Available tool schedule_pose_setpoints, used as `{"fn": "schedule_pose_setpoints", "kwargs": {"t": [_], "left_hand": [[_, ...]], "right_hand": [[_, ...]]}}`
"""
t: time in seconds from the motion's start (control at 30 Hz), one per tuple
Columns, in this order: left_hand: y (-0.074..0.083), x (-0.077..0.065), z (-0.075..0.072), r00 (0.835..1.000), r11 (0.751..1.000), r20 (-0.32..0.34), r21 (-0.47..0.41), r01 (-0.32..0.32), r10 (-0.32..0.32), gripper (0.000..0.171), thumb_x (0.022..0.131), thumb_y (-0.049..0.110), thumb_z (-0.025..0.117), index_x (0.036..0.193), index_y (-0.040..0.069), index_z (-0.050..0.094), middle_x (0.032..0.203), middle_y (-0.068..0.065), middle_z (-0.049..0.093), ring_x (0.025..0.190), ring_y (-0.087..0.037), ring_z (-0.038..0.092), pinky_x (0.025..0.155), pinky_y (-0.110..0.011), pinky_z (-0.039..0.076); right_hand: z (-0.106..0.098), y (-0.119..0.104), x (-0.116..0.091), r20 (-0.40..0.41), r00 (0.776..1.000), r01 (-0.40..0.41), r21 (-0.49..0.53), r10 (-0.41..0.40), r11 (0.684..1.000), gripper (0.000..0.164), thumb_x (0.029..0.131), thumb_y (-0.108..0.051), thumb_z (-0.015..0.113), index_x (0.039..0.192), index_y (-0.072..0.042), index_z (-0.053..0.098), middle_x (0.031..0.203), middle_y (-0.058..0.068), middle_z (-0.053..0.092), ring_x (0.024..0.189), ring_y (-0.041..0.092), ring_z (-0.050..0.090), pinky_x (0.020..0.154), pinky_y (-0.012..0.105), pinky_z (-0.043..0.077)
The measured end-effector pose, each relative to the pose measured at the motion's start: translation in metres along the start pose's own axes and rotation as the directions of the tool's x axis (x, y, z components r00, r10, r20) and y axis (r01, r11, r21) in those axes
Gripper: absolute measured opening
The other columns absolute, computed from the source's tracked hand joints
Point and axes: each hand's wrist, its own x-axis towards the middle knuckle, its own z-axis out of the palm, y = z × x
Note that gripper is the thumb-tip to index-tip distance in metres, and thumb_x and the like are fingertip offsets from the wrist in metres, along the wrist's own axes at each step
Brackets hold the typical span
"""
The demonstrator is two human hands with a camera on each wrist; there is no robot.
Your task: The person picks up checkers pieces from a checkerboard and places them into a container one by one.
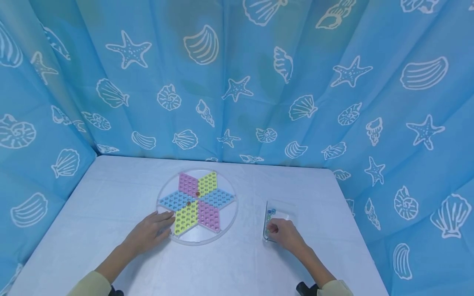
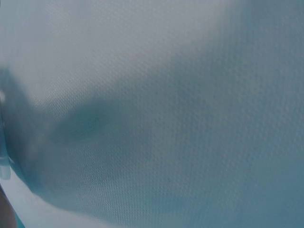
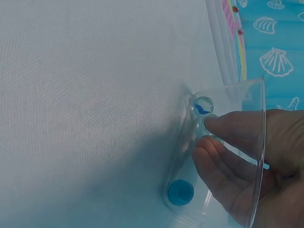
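Note:
A round clear Chinese checkers board [image 1: 195, 242] with a pink, yellow and blue star lies left of centre in the head view. Two brown marbles, one the upper marble [image 1: 198, 194] and one the lower marble [image 1: 189, 203], sit near its middle. My left hand [image 1: 149, 231] rests at the board's left rim with fingers extended. My right hand [image 1: 285, 234] reaches into a clear plastic box [image 3: 261, 137]. Its thumb and fingertips pinch a clear glass marble [image 3: 209, 122], partly hidden by them. Beside it lies a marble with a blue swirl [image 3: 204, 106]; a solid blue marble [image 3: 180, 192] is nearer.
A white cloth covers the table [image 1: 244, 267]. Blue curtains [image 1: 237, 61] with white shells and starfish hang behind it and at both sides. The left wrist view is mostly blurred, shadowed cloth [image 2: 166, 118].

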Motion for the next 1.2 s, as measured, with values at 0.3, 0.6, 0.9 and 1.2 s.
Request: {"fn": "schedule_pose_setpoints", "kwargs": {"t": [0.3,0.6,0.9,1.2], "left_hand": [[0.0004,0.0005,0.0004,0.999,1.000,0.022,-0.007,0.030,-0.030,0.039,0.095,0.026,0.065,0.127,0.005,0.067,0.138,-0.010,0.060,0.128,-0.030,0.054,0.113,-0.054,0.035],[0.0026,0.0004,-0.0031,1.000,1.000,0.014,0.002,0.019,-0.019,0.039,0.094,0.026,0.067,0.127,0.005,0.067,0.137,-0.011,0.060,0.128,-0.030,0.055,0.113,-0.054,0.035],[0.0020,0.0000,-0.0022,0.999,1.000,0.013,0.010,0.030,-0.030,0.039,0.095,0.026,0.066,0.127,0.005,0.067,0.138,-0.011,0.060,0.128,-0.030,0.054,0.113,-0.053,0.034],[0.0029,0.0004,-0.0022,1.000,1.000,0.008,0.006,0.020,-0.020,0.039,0.095,0.026,0.066,0.128,0.005,0.066,0.138,-0.010,0.060,0.128,-0.029,0.054,0.113,-0.053,0.035]], "right_hand": [[0.0001,0.0011,0.0012,0.012,1.000,0.013,0.002,-0.013,1.000,0.012,0.082,0.001,0.074,0.086,-0.010,0.070,0.078,-0.005,0.065,0.073,0.011,0.062,0.065,0.027,0.056],[-0.0018,-0.0013,-0.0003,0.016,1.000,-0.001,0.014,0.000,1.000,0.012,0.083,0.002,0.073,0.088,-0.008,0.070,0.077,-0.005,0.062,0.071,0.010,0.057,0.062,0.025,0.052],[0.0006,0.0010,0.0008,0.021,1.000,0.005,0.000,-0.005,1.000,0.012,0.082,0.000,0.074,0.087,-0.010,0.069,0.077,-0.006,0.062,0.072,0.010,0.058,0.062,0.025,0.052],[-0.0029,-0.0012,-0.0014,0.018,1.000,0.005,0.002,-0.005,1.000,0.014,0.083,0.001,0.074,0.090,-0.010,0.070,0.078,-0.005,0.063,0.073,0.010,0.058,0.064,0.026,0.053]]}}
